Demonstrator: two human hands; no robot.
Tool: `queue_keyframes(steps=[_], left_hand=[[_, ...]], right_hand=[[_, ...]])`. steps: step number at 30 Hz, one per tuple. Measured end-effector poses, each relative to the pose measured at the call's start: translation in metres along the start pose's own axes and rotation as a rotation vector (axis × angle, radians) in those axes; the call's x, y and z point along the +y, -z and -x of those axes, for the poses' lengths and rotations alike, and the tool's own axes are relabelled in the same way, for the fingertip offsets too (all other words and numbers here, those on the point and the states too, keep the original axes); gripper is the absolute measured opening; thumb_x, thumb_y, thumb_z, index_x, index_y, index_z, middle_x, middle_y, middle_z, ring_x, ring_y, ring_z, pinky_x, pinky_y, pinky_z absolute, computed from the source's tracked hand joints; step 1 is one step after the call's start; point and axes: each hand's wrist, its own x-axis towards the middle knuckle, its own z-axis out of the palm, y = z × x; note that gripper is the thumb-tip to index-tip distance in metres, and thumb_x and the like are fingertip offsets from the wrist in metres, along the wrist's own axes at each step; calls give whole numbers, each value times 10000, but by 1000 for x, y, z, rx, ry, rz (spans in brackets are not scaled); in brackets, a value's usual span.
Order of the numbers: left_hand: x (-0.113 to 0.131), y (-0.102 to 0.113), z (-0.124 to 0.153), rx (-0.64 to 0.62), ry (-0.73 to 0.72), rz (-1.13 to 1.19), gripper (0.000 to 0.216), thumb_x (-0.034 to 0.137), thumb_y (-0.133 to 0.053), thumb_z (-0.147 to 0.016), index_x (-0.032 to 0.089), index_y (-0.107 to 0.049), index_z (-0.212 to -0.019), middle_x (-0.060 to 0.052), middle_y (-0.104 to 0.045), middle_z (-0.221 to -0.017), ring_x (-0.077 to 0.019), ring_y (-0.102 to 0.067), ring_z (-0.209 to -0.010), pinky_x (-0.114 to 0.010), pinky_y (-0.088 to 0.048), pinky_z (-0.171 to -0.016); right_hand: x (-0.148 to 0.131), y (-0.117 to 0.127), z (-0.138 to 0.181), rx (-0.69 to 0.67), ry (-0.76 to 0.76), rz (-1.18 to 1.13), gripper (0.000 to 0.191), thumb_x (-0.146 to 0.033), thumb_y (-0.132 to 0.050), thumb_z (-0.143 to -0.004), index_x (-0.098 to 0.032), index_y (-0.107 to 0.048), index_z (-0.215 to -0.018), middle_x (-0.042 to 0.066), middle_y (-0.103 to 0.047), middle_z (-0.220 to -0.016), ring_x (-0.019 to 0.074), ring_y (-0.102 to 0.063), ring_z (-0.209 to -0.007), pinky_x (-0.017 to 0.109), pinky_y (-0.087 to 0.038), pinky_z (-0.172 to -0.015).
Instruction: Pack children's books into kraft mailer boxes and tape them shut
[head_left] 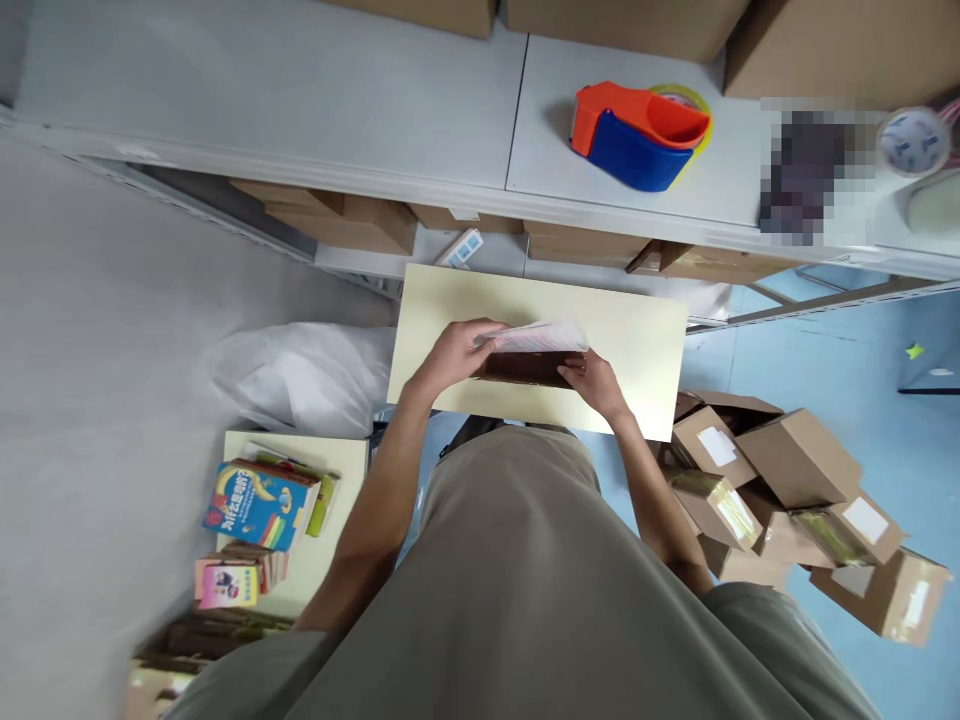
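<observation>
On the pale yellow tabletop [637, 370] in front of me lies a narrow brown cardboard box [525, 368], its dark inside showing. A white printed sheet [536, 337], tilted up, stands along the far side of the box. My left hand [461, 352] pinches the left end of this sheet, thumb on the near face. At the box's right end, my right hand [596, 382] is closed with curled fingers on the box wall, close to the sheet's right corner. The sheet hides the far side of the box.
A grey shelf [300, 90] runs across the front, bearing an orange and blue tape dispenser [637, 135]. Cardboard boxes [799, 455] are heaped at the right. At the left are a translucent plastic bag [307, 375] and a side table with books [262, 505].
</observation>
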Motion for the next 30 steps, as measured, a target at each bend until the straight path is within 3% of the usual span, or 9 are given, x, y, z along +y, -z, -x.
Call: queue_keyframes(steps=[5,9,14,20,24,27,30], left_hand=[[-9,-20,-10,-137,67,-251,374,227,-614,-989,229,-839,-1287,-65,-823,-1321,-287,-764,-1218,-383,-573,-1109],[-11,-29,-14,-223,105,-383,447,155,-576,-980,252,-823,-1340,-47,-820,-1346,-274,-744,-1291,-386,-525,-1180],[-15,-41,-19,-273,169,-447,453,118,-583,-976,261,-838,-1322,-45,-837,-1299,-296,-760,-1281,-420,-487,-1225],[-22,-44,-6,-97,121,-430,450,127,-654,-971,271,-786,-1377,-50,-781,-1425,-286,-707,-1363,-448,-503,-1229],[-31,-33,17,156,97,-443,365,180,-690,-977,249,-774,-1326,-86,-776,-1364,-301,-694,-1316,-464,-552,-1178],[-46,-22,34,346,219,-405,387,279,-707,-985,229,-721,-1369,-113,-733,-1374,-273,-739,-1175,-423,-616,-1058],[-67,-15,48,267,421,-299,462,429,-743,-977,215,-681,-1382,-105,-761,-1272,-229,-779,-947,-378,-645,-915]], right_hand=[[7,5,-6,-55,37,-30,694,-316,-791,-910,-222,-582,-1565,117,-824,-1232,309,-813,-1109,470,-682,-979],[12,10,-10,-90,80,-101,732,-318,-771,-899,-230,-565,-1596,114,-770,-1403,310,-780,-1215,465,-677,-1017],[19,16,-13,-124,110,-122,730,-339,-771,-895,-251,-570,-1591,111,-768,-1406,308,-785,-1200,478,-683,-1012],[19,17,-10,-67,146,-106,614,-432,-747,-948,-252,-631,-1523,119,-770,-1395,309,-785,-1207,481,-687,-996],[14,26,1,102,199,-129,476,-529,-679,-1015,-222,-717,-1378,141,-787,-1355,298,-778,-1191,482,-676,-1010],[18,36,7,257,172,-99,447,-567,-642,-1033,-205,-743,-1274,168,-789,-1327,296,-780,-1137,466,-684,-953],[31,40,7,275,114,-64,475,-574,-652,-1003,-185,-732,-1263,200,-787,-1312,300,-789,-1068,462,-688,-884]])
